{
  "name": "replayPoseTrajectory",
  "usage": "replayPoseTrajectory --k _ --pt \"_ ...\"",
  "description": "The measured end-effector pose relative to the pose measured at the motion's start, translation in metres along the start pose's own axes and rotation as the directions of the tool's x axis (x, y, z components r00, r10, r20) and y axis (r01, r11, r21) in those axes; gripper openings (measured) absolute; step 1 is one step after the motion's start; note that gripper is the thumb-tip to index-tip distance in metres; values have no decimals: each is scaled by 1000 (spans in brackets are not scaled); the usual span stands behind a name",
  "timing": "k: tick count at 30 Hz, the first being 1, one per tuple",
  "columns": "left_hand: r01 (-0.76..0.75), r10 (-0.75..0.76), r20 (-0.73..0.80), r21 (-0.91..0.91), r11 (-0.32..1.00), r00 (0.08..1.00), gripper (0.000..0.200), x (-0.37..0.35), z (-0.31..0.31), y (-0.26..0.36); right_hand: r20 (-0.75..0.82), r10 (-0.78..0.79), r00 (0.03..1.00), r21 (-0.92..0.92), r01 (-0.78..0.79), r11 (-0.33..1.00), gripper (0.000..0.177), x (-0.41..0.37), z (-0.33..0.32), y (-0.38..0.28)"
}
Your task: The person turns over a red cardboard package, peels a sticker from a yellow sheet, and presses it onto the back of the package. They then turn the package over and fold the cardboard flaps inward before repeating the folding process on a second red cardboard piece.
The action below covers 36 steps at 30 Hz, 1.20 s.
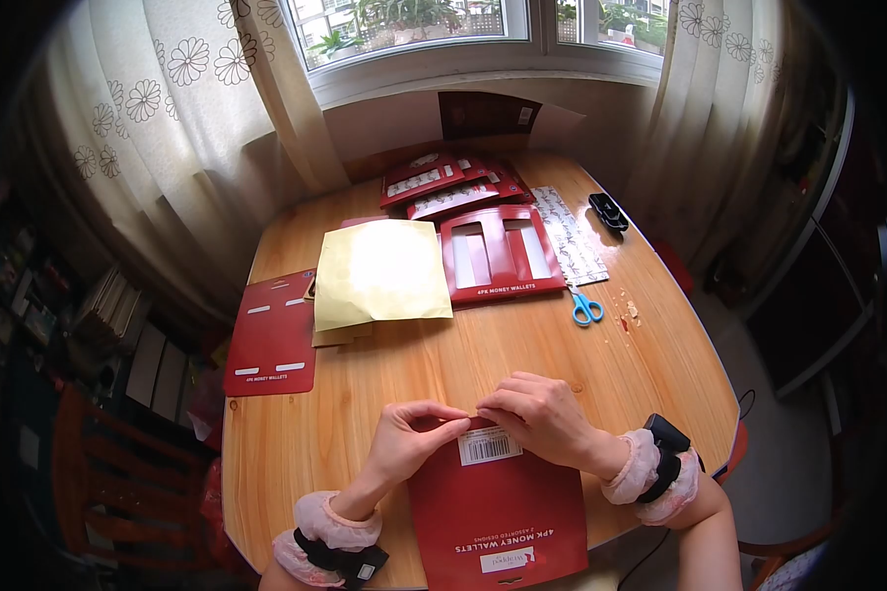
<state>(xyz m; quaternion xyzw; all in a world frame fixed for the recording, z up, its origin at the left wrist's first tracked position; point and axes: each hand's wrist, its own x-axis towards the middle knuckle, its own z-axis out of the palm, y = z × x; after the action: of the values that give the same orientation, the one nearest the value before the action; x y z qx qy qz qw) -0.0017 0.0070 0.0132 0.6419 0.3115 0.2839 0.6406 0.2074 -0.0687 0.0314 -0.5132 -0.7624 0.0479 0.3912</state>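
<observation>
A red "4PK MONEY WALLETS" packet [498, 512] lies in front of me at the near table edge, its print upside down and a white barcode label [490, 446] close to its far edge. There, my left hand [416, 438] pinches the packet's edge between thumb and index finger. Just to its right, my right hand [532, 419] has its fingers closed on the same edge, covering part of the label's corner. The two sets of fingertips nearly meet. Whether something small is between them, I cannot make out.
Yellow paper sheets [384, 281] and a red card with slits [271, 340] lie at left. Behind are a red windowed sleeve [503, 251], stacked red packets [453, 187] and patterned sheets [570, 236]. Blue-handled scissors [586, 309], paper scraps [631, 310] and a black object [608, 212] are at right.
</observation>
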Motion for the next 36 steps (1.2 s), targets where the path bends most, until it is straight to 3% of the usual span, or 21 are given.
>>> replayPoseTrajectory --k 17,25,31,36 --pt "8 -8 -16 -33 999 1000 12 1 -2 0 -14 -74 997 12 74 997 9 -4 0 1" --pt "14 -16 -50 -49 999 999 13 1 -3 2 -36 -140 989 -70 137 988 16 -3 -2 -6" --pt "35 -37 -40 -45 998 999 11 1 -4 3 -109 -97 989 -84 88 993 24 0 -6 -7" --pt "11 -13 -42 -49 999 999 11 1 -4 1 -19 -149 989 -163 144 976 27 1 -10 -9"
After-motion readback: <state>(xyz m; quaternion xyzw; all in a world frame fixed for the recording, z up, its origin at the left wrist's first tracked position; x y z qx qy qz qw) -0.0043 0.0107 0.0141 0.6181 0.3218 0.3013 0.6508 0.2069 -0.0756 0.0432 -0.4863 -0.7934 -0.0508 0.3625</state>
